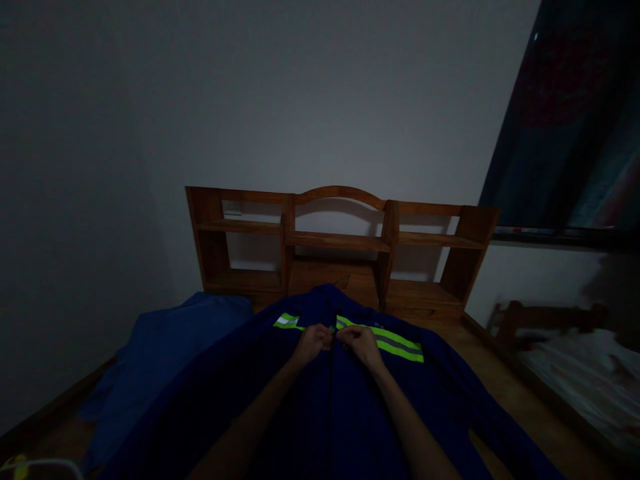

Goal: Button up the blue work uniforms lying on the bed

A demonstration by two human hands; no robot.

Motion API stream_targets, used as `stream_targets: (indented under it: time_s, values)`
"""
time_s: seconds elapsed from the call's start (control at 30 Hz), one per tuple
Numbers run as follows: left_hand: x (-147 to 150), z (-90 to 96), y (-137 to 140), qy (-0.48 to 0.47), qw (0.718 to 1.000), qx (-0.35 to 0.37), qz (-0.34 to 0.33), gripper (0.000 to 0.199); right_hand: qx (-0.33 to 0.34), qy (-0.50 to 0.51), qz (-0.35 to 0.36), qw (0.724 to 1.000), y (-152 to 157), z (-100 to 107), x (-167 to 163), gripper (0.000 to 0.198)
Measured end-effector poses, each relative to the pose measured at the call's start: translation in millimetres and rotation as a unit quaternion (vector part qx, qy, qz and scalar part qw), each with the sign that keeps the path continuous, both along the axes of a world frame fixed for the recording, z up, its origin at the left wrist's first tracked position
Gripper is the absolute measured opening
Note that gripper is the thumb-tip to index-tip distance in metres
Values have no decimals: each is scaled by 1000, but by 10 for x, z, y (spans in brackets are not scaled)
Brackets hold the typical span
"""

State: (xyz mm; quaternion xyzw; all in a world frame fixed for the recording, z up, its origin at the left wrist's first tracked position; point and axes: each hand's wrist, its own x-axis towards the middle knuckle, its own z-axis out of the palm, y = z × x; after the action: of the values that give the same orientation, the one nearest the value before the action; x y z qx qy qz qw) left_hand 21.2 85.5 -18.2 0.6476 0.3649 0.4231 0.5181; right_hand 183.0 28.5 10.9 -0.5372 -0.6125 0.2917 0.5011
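Note:
A dark blue work jacket (300, 393) with yellow-green reflective strips (395, 343) across the chest lies spread out, its collar at the far end and its sleeves out to both sides. At chest height my left hand (315, 338) is closed, its fingers pinching the left edge of the front opening. Just to the right, my right hand (361, 340) pinches the other front edge beside the reflective strip. A small gap separates the two hands. Dim light hides any button or zip between the fingers.
Beyond the collar stands a wooden headboard with shelves (337, 241) against a pale wall (300, 100). Blue folded cloth (165, 353) lies to the left of the jacket. On the right are a dark window (565, 133) and another wooden piece (545, 320) with whitish bedding or plastic (585, 373).

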Motion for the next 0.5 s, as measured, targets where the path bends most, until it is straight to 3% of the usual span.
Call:
stream_targets:
  time_s: [0.17, 0.27, 0.5]
  values:
    - [-25, -20, -32, -12, 1000, 19, -14, 15, 5, -2, 0, 1000, -9, -15, 7, 25]
    - [-11, 10, -78, -3, 999, 53, -3, 10, 14, -6, 4, 1000, -39, 13, -8, 21]
    - [58, 17, -116, -9, 997, 69, 23, 19, 17, 1, 13, 1000, 11, 16, 23, 22]
